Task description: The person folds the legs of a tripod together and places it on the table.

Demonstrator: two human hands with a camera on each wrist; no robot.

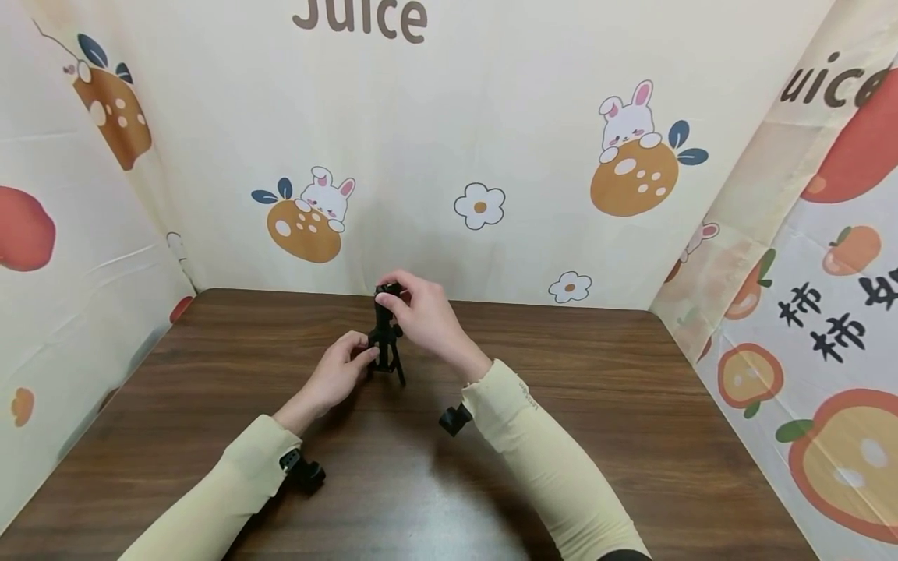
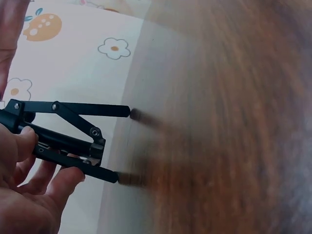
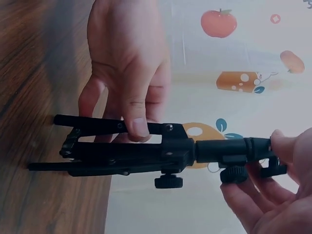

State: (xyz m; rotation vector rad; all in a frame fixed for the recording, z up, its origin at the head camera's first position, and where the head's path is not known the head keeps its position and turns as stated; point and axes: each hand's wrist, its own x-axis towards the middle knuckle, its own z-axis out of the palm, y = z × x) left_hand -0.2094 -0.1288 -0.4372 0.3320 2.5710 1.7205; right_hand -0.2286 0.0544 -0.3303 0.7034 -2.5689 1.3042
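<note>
A small black mini tripod [image 1: 383,333] stands upright near the table's back edge, its legs partly spread. My right hand [image 1: 426,315] grips the tripod's head from above. Lower down, my left hand [image 1: 331,380] pinches one of the legs between thumb and fingers. In the left wrist view another leg [image 2: 92,108] angles away from the centre tube, joined to it by a hinged brace [image 2: 77,120]. Knurled knobs [image 3: 168,181] stick out from the tripod's side in the right wrist view, where the right fingers [image 3: 243,204] curl about its upper end.
The brown wood-grain table [image 1: 561,436] reaches back to a cream curtain [image 1: 421,140] printed with rabbits, fruit and flowers. Printed curtains also hang at both sides. Small black wrist cameras [image 1: 456,419] are strapped at both sleeves.
</note>
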